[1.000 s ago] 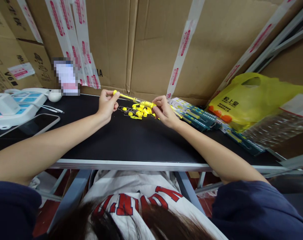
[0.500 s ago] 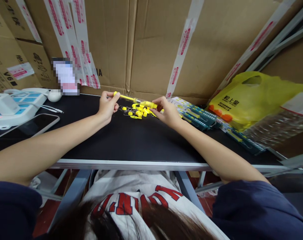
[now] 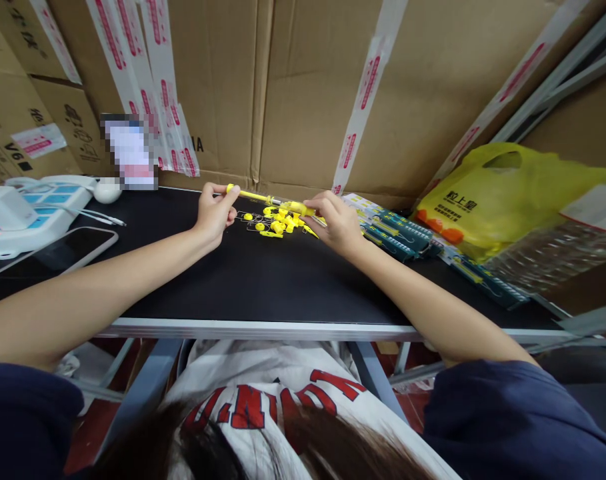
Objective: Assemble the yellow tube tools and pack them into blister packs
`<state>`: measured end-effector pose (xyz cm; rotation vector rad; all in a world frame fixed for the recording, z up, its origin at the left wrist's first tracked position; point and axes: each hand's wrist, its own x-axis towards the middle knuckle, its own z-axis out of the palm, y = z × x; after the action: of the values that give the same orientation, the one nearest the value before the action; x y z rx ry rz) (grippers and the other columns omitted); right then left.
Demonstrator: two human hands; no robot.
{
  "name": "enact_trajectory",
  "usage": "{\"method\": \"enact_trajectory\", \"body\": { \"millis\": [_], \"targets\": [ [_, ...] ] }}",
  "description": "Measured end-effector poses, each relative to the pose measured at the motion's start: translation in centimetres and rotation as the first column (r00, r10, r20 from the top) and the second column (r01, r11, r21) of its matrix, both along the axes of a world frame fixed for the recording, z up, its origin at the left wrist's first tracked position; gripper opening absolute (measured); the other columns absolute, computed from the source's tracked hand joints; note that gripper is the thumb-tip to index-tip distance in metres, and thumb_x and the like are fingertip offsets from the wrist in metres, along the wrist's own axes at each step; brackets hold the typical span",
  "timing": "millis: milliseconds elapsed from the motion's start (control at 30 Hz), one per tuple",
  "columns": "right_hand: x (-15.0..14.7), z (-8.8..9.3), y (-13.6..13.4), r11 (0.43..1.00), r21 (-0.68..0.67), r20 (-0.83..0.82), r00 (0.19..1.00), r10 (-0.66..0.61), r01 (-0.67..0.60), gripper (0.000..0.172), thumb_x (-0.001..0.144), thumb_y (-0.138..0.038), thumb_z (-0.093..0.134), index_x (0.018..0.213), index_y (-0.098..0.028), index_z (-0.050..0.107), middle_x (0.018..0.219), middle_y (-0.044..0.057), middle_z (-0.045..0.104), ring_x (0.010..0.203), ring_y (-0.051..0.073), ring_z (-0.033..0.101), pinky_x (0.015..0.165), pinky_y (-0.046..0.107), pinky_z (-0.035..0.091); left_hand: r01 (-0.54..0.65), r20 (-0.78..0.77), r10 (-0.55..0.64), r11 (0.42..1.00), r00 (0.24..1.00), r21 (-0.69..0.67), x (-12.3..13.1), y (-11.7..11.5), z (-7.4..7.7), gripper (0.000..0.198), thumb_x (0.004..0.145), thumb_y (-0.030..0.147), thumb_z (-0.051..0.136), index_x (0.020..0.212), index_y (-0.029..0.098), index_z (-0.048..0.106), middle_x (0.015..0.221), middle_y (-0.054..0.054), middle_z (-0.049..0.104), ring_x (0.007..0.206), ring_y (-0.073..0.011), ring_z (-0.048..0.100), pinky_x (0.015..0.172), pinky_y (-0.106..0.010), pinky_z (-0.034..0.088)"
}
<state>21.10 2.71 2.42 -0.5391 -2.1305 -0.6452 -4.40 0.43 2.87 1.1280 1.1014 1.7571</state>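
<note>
My left hand [image 3: 215, 212] pinches the left end of a long yellow rod-like tool [image 3: 267, 198] held level above the black table [image 3: 253, 273]. At the tool's right end, where its thicker yellow part sits, my right hand [image 3: 333, 220] has its fingers curled around it. Just beneath the tool lies a pile of small yellow plastic parts and metal clips [image 3: 275, 223]. Both hands hover near the far edge of the table.
Packaged yellow-and-teal items [image 3: 397, 233] lie right of my right hand, with a yellow plastic bag [image 3: 497, 193] and clear bags [image 3: 553, 257] beyond. At far left are a white power strip [image 3: 27, 213], a phone [image 3: 57, 250] and cables. Taped cardboard boxes [image 3: 293, 93] wall the back.
My right hand has shifted slightly along the tool's right end and its fingers have regripped. The left hand and the tool have stayed almost still.
</note>
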Motion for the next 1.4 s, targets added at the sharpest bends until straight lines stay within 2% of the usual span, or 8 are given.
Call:
{"method": "enact_trajectory", "body": {
  "millis": [200, 333, 433, 600, 833, 1100, 1233, 1400],
  "targets": [
    [0.14, -0.03, 0.12, 0.998, 0.032, 0.001, 0.999, 0.045, -0.045, 0.018, 0.096, -0.032, 0.055, 0.108, -0.019, 0.058, 0.097, 0.01, 0.068, 0.085, 0.02, 0.065, 0.064, 0.03, 0.051, -0.003, -0.006, 0.003, 1.0, 1.0, -0.006, -0.02, -0.03, -0.02, 0.024, 0.088, 0.017, 0.059, 0.082, 0.022, 0.036, 0.072, 0.007, 0.057, 0.036, 0.0005, 0.037, 0.032, -0.014, 0.019],
    [0.23, 0.0, 0.23, 0.999, 0.034, 0.024, 0.999, 0.031, -0.032, 0.019, 0.096, -0.034, 0.057, 0.108, -0.02, 0.059, 0.098, 0.009, 0.069, 0.089, 0.021, 0.066, 0.071, 0.033, 0.052, 0.0, -0.003, 0.0, 1.0, 1.0, 0.002, -0.05, -0.01, -0.05, 0.024, 0.089, 0.017, 0.059, 0.082, 0.022, 0.037, 0.071, 0.007, 0.056, 0.036, 0.0007, 0.037, 0.031, -0.014, 0.019],
    [0.19, -0.03, 0.22, 0.998, 0.044, 0.036, 0.999, 0.035, -0.037, 0.018, 0.095, -0.033, 0.058, 0.108, -0.02, 0.059, 0.098, 0.009, 0.07, 0.087, 0.021, 0.065, 0.071, 0.032, 0.052, -0.011, -0.004, 0.011, 1.0, 1.0, 0.007, -0.06, 0.1, -0.04, 0.023, 0.089, 0.017, 0.06, 0.083, 0.022, 0.038, 0.071, 0.007, 0.055, 0.035, 0.0007, 0.039, 0.031, -0.014, 0.019],
    [-0.02, -0.13, 0.37, 0.999, -0.029, -0.011, 0.999, 0.031, -0.032, 0.014, 0.094, -0.031, 0.057, 0.103, -0.02, 0.058, 0.094, 0.008, 0.068, 0.083, 0.018, 0.064, 0.065, 0.029, 0.05, -0.022, 0.008, 0.022, 1.0, 1.0, -0.003, -0.07, 0.3, 0.04, 0.024, 0.087, 0.018, 0.062, 0.09, 0.024, 0.039, 0.077, 0.007, 0.06, 0.035, 0.0001, 0.04, 0.03, -0.015, 0.021],
    [0.05, -0.24, 0.54, 0.996, -0.082, -0.018, 0.999, 0.04, -0.042, 0.012, 0.093, -0.03, 0.057, 0.101, -0.021, 0.056, 0.094, 0.007, 0.066, 0.081, 0.018, 0.061, 0.066, 0.03, 0.049, -0.027, 0.026, 0.027, 1.0, 0.999, -0.01, -0.12, 0.24, 0.1, 0.027, 0.087, 0.019, 0.063, 0.084, 0.023, 0.037, 0.075, 0.006, 0.06, 0.035, -0.0005, 0.039, 0.031, -0.016, 0.02],
    [0.33, -0.56, 0.69, 0.992, -0.118, 0.032, 0.998, 0.048, -0.044, 0.019, 0.094, -0.036, 0.058, 0.103, -0.02, 0.057, 0.096, 0.008, 0.066, 0.082, 0.018, 0.062, 0.069, 0.03, 0.05, 0.041, 0.029, -0.042, 0.999, 0.999, 0.006, -0.42, 0.23, 0.46, 0.02, 0.086, 0.014, 0.062, 0.094, 0.023, 0.047, 0.076, 0.006, 0.057, 0.036, 0.0007, 0.038, 0.032, -0.015, 0.021],
    [0.06, -0.91, 0.91, 0.981, -0.168, -0.037, 0.995, 0.088, -0.093, 0.017, 0.093, -0.034, 0.059, 0.102, -0.02, 0.055, 0.092, 0.006, 0.064, 0.076, 0.016, 0.06, 0.066, 0.029, 0.05, 0.041, 0.009, -0.041, 0.999, 0.999, 0.014, -0.44, 0.24, 0.39, 0.016, 0.086, 0.015, 0.062, 0.095, 0.022, 0.052, 0.076, 0.005, 0.056, 0.036, 0.0007, 0.038, 0.032, -0.015, 0.021],
    [-0.17, -0.75, 0.88, 0.967, -0.22, -0.106, 0.989, 0.108, -0.129, 0.015, 0.091, -0.027, 0.056, 0.105, -0.021, 0.054, 0.099, 0.006, 0.062, 0.078, 0.015, 0.059, 0.064, 0.028, 0.051, 0.053, -0.02, -0.053, 0.999, 0.998, -0.002, -0.35, 0.17, 0.13, 0.013, 0.085, 0.02, 0.065, 0.096, 0.021, 0.058, 0.079, 0.004, 0.058, 0.037, 0.0011, 0.038, 0.032, -0.016, 0.022]
  ]
}}
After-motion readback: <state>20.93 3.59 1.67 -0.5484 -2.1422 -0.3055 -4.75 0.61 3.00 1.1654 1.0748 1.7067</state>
